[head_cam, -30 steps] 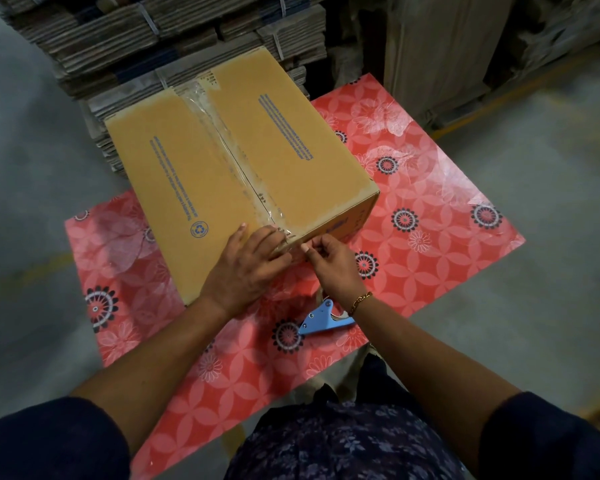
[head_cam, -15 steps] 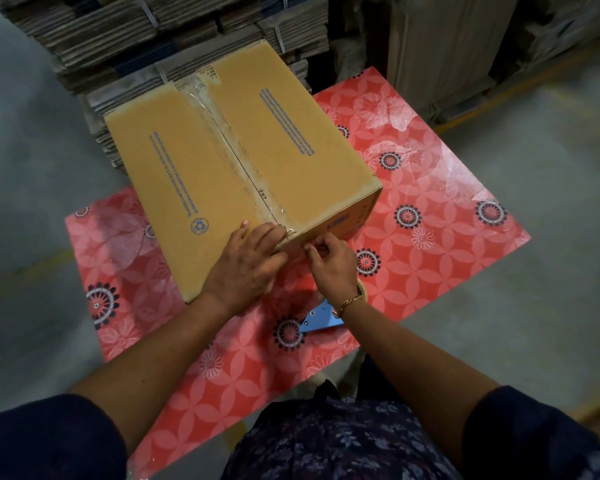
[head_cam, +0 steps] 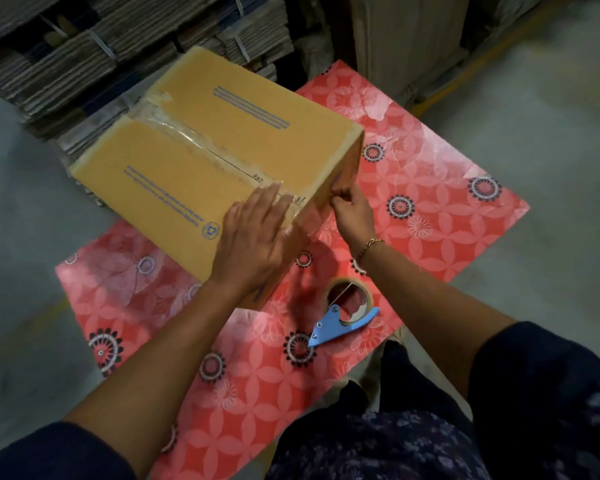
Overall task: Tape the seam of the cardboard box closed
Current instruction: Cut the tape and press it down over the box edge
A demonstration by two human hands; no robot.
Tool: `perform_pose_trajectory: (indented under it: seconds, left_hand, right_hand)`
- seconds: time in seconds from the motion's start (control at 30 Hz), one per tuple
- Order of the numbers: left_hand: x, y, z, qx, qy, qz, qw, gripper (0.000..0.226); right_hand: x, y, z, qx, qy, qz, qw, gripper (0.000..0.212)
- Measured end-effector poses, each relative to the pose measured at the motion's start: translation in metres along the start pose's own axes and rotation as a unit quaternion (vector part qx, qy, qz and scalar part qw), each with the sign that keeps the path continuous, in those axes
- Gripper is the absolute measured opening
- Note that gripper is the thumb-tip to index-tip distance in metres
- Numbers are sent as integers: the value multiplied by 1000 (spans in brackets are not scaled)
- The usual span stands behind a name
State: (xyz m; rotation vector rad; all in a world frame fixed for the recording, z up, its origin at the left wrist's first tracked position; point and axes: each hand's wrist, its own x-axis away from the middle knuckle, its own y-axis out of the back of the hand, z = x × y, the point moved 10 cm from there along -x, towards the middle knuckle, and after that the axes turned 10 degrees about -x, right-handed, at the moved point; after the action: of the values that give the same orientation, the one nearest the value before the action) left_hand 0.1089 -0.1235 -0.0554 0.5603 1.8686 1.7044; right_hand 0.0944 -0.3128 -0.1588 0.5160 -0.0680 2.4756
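Note:
A brown cardboard box (head_cam: 243,133) with blue print lies on a red flowered mat (head_cam: 430,188). Clear tape (head_cam: 194,140) runs along its middle seam, from the far edge to the near edge. My left hand (head_cam: 257,237) lies flat with spread fingers on the near end of the tape and over the box's near corner. My right hand (head_cam: 352,213) pinches the box's near side wall at the right, fingers bunched on the cardboard or tape end; which one is unclear. A tape roll in a blue dispenser (head_cam: 343,313) lies on the mat just below my right wrist.
Bundles of flattened cardboard (head_cam: 84,50) are stacked behind the box at the far left. More upright cardboard sheets (head_cam: 413,36) stand at the far right. Grey concrete floor (head_cam: 551,133) surrounds the mat. My dark patterned clothing fills the bottom of the view.
The box has turned, its seam now running more from left to right. My left hand has flattened over the tape end, and the tape dispenser has come into full view.

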Motion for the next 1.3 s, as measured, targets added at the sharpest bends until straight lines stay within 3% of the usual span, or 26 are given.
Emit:
perform_pose_trajectory:
  seconds: [0.1, 0.23, 0.5, 0.6, 0.7, 0.8, 0.93, 1.0, 1.07, 1.13, 1.3]
  left_hand:
    - [-7, -25, 7, -25, 18, 58, 998, 56]
    - [-8, -28, 12, -4, 28, 61, 998, 54]
    - [-8, -33, 10, -25, 31, 63, 997, 52]
    - [-7, -35, 7, -39, 23, 70, 997, 53]
    - [-10, -35, 9, -43, 25, 69, 996, 54]
    - [-9, -34, 8, -42, 25, 67, 997, 54]
    - [-9, -32, 8, -37, 31, 64, 997, 54]
    - [-10, -32, 9, -33, 33, 62, 997, 54]
    - [-10, -31, 9, -29, 35, 59, 997, 54]
    - [-9, -30, 9, -27, 36, 55, 998, 54]
    - [-10, -30, 8, -32, 37, 57, 997, 53]
  right_hand:
    - [1, -11, -14, -147, -68, -23, 987, 35]
    - [4, -38, -30, -258, -124, -114, 951, 79]
    - [-10, -50, -37, -263, -140, -240, 924, 55]
    - [-14, -40, -43, -242, -100, -267, 927, 43]
    - [-20, -38, -41, -216, -49, -272, 936, 44]
    - [-22, -36, -31, -196, 7, -261, 945, 60]
    - [-21, -26, -39, -135, 42, -225, 964, 51]
    - [-23, -28, -47, -179, -15, -209, 961, 53]
    - [-20, -40, -48, -274, -113, -215, 930, 63]
    - [-20, -49, -37, -293, -167, -223, 915, 61]
    - [-18, -42, -41, -235, -156, -254, 925, 53]
